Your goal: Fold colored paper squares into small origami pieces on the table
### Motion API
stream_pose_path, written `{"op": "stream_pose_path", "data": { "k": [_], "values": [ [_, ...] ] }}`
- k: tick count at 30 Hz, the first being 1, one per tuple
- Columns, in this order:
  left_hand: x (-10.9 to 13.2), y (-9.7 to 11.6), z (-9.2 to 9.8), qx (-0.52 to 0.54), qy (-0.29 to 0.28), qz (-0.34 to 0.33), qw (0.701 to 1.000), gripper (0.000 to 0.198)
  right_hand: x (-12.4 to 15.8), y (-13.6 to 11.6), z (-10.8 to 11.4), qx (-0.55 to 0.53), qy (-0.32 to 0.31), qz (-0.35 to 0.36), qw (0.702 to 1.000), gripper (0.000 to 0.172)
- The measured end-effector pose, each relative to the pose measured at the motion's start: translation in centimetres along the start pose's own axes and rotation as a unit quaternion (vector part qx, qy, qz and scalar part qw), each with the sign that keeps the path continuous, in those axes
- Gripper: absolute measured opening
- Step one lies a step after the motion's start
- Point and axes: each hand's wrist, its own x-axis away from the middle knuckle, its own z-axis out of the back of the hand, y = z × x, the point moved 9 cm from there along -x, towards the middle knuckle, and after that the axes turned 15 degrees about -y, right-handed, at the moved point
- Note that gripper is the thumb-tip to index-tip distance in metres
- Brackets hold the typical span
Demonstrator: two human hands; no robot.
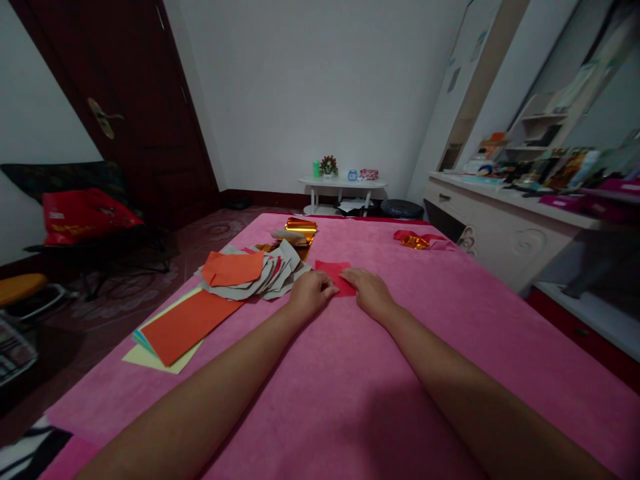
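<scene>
A small square of thin red paper (pixel 343 283) lies flat on the pink-covered table between my hands. My left hand (pixel 311 293) is at its left edge, fingers curled with thumb and forefinger closed at the paper's near left corner. My right hand (pixel 369 291) rests at the right side, its fingers stretched out and fingertips touching the paper. Just left of my left hand is a loose pile of grey paper pieces (pixel 285 270), with an orange sheet (pixel 234 268) on top of its left part.
Orange, yellow and blue sheets, with an orange one (pixel 193 327) uppermost, lie at the left. Shiny gold foil (pixel 301 229) sits behind the grey pile. Crumpled red and gold scraps (pixel 415 241) lie at the far right. A cluttered white dresser (pixel 500 233) stands to the right.
</scene>
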Motion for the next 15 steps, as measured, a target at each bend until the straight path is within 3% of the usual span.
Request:
{"op": "stream_pose_path", "data": {
  "k": [4,8,13,15],
  "values": [
    [-0.4,-0.2,-0.1,-0.042,0.006,-0.016,0.999,0.024,-0.5,1.0,-1.1,-0.002,-0.033,-0.024,0.999,0.052],
    [-0.3,-0.5,-0.6,-0.1,-0.028,-0.01,0.995,0.039,-0.6,1.8,-1.4,0.017,-0.043,-0.084,0.995,0.054],
    [-0.2,-0.9,-1.4,-0.139,-0.076,0.016,0.987,0.051,0.2,1.7,-0.1,0.029,-0.002,-0.141,0.99,0.048],
    [-0.2,-1.0,-1.7,-0.145,-0.092,0.025,0.985,0.053,0.4,0.3,0.8,0.054,0.028,-0.11,0.992,0.047]
  ]
}}
